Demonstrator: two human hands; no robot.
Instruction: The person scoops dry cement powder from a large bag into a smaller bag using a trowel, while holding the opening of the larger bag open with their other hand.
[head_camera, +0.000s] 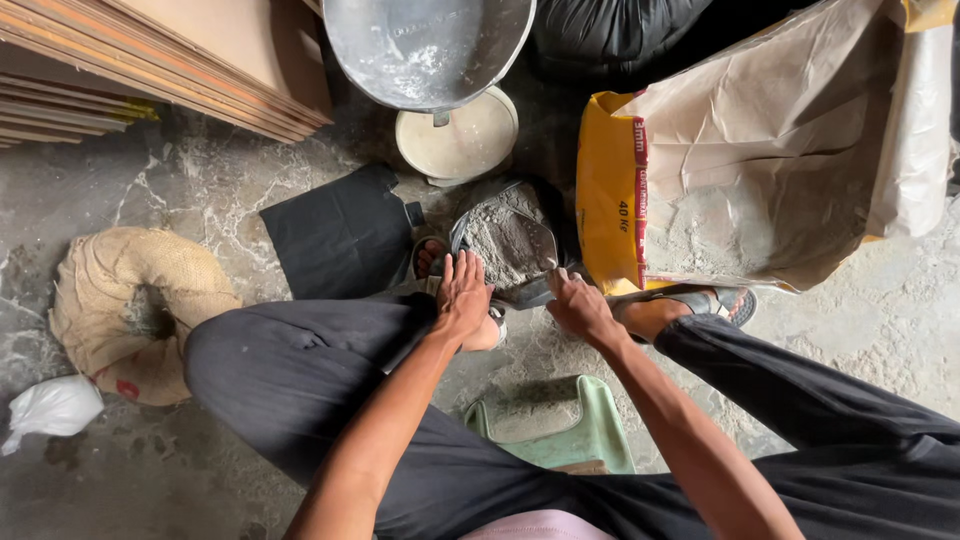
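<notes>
Head view: the left hand (462, 292) grips the near rim of a small black bag (508, 243) of grey powder, fingers spread over the edge to hold its mouth open. The right hand (578, 305) is clenched on a metal scoop (538, 250) that rests in the bag's mouth, at one o'clock from the left hand. The work would go best, I judge, with the rim pulled taut and the scoop kept low inside the mouth, so powder does not spill on the floor (880, 310).

At three o'clock from the bag lies a big yellow-and-brown sack (770, 170), open, with grey powder inside. At twelve o'clock a steel pan (425, 45), dusted white, sits over a round cream base (460, 140). At nine o'clock stands a rolled-down burlap sack (130, 300); its contents I cannot tell. A green stool (560, 430) is under the person.
</notes>
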